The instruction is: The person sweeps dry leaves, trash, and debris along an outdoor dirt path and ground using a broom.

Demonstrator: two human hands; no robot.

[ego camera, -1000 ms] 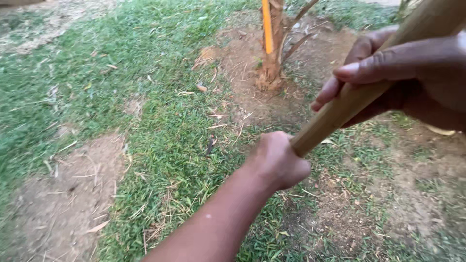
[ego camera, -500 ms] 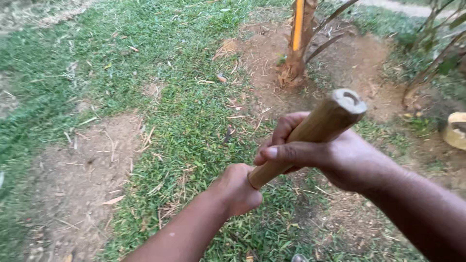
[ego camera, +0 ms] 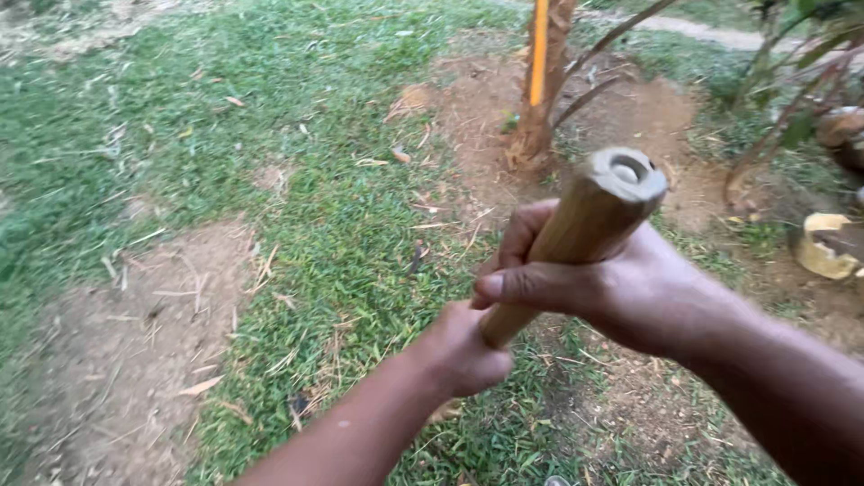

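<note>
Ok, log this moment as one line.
left hand: gripping wooden handle low | right hand: gripping it near top end | ground: grass, bare dirt patch | ahead: small tree trunk

You're holding a wooden handle (ego camera: pixel 580 234), a round, light tan, smooth pole. It's tilted, upper end toward the camera at upper right, running down-left toward the ground. The cut top end shows a grey face with a round hollow in the middle. Your right hand (ego camera: pixel 612 288) wraps its upper part; your left hand (ego camera: pixel 463 351) fists around it just below. Its lower part is hidden behind your left hand.
</note>
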